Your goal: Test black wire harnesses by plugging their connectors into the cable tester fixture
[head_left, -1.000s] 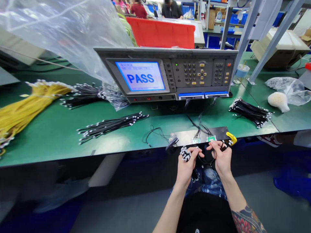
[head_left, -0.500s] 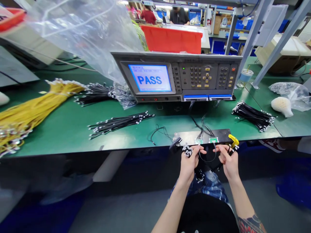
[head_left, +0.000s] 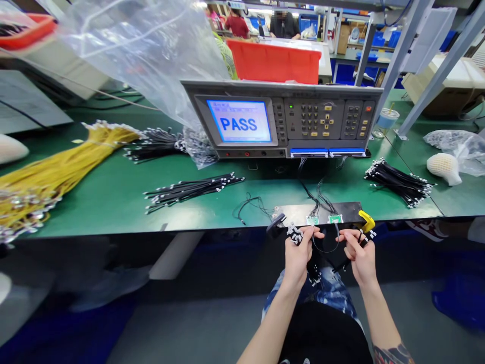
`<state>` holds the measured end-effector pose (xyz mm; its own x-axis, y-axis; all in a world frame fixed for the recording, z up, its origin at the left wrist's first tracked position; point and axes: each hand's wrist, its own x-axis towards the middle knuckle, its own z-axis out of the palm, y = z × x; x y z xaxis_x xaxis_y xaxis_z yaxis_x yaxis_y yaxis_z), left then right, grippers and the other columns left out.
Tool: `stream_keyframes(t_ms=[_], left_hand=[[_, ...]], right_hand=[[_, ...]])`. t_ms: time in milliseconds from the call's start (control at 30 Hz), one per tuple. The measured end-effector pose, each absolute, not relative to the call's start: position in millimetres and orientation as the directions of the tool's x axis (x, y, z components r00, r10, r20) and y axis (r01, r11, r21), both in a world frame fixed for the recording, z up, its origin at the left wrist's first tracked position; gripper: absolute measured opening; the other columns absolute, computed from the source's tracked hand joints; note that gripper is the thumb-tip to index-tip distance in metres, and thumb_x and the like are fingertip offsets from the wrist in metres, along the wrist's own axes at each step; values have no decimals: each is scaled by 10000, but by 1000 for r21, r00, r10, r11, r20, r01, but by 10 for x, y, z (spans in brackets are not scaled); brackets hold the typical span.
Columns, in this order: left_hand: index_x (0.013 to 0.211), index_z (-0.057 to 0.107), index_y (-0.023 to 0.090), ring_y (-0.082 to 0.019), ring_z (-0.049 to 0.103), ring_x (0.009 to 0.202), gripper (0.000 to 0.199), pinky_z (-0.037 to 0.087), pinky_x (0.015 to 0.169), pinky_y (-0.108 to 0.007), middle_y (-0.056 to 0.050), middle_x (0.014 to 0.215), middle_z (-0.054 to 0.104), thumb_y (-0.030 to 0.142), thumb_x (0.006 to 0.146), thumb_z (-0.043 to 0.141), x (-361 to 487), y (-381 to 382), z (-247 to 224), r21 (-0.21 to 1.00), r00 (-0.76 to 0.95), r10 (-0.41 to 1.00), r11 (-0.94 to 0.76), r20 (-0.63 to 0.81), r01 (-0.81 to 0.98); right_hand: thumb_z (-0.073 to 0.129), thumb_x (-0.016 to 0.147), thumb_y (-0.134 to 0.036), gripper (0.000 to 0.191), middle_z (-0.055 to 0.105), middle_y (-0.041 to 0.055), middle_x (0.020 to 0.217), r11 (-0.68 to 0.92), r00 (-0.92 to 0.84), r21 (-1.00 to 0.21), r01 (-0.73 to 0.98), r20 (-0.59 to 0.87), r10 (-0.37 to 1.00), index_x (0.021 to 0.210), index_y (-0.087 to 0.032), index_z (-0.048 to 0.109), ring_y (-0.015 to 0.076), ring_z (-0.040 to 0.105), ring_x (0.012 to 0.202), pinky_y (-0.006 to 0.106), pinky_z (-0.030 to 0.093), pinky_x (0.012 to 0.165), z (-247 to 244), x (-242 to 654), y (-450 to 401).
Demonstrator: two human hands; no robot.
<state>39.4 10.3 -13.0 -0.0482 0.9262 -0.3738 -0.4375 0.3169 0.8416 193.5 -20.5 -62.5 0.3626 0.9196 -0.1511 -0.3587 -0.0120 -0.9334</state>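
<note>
My left hand (head_left: pixel 298 251) is closed round a bundle of black cables with white connectors (head_left: pixel 294 234), its fingertips just below the left green board (head_left: pixel 312 221). My right hand (head_left: pixel 359 253) also grips black cables with white ends (head_left: pixel 372 234), near the right green board (head_left: pixel 335 219). A thin dark cable (head_left: pixel 326 252) loops down between the boards. Both boards sit on a metal fixture (head_left: pixel 295 213) at the table's front edge, with a yellow clamp handle (head_left: pixel 367 221) at its right. Black wires run from the boards to the tester (head_left: pixel 282 121), whose screen reads PASS.
Yellow cables (head_left: pixel 71 167) lie at the left, black cable bundles (head_left: pixel 193 191) nearer the middle, and another bundle (head_left: pixel 399 183) at the right. A red bin (head_left: pixel 275 60) stands behind the tester. A cup (head_left: pixel 387 120) is at the back right. People sit in the background.
The whole view has shifted slightly, so things appear farther right. Both hands keep their grips near the boards, and the screen still reads PASS.
</note>
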Motion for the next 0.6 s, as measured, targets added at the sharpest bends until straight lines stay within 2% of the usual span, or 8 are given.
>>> stream_keyframes(t_ms=[233,367,433,600], left_hand=[[753,766,118,-19,193,368,491,85,405,-220,-13,519,651,582,654,893,475,82,-120,867,-113,933,267,-342,-421],[772,768,118,-16,202,375,494,91,400,-223,-59,636,729,588,670,881,420,64,-149,871,-48,946,275,-322,-408],[784,762,123,-17,222,376,474,97,400,-219,-67,673,748,570,680,881,364,57,-163,881,4,954,278,-299,-383],[685,712,149,-37,274,384,423,96,417,-216,-12,547,648,539,680,878,206,83,-159,904,89,964,265,-250,-337]], right_hand=[[884,741,-518,378,754,78,684,31,417,-940,-340,-121,901,813,-157,797,29,236,392,229,152,384,-529,1832,-247],[902,722,-526,408,752,85,693,26,431,-951,-307,-115,895,800,-142,788,29,242,402,231,146,387,-480,1806,-247],[882,741,-557,440,755,96,696,3,399,-950,-312,-128,908,816,-133,787,31,229,406,232,137,389,-456,1787,-197],[846,739,-675,546,681,59,605,-84,211,-917,-389,-178,961,781,-137,763,32,184,422,229,109,409,-354,1689,-74]])
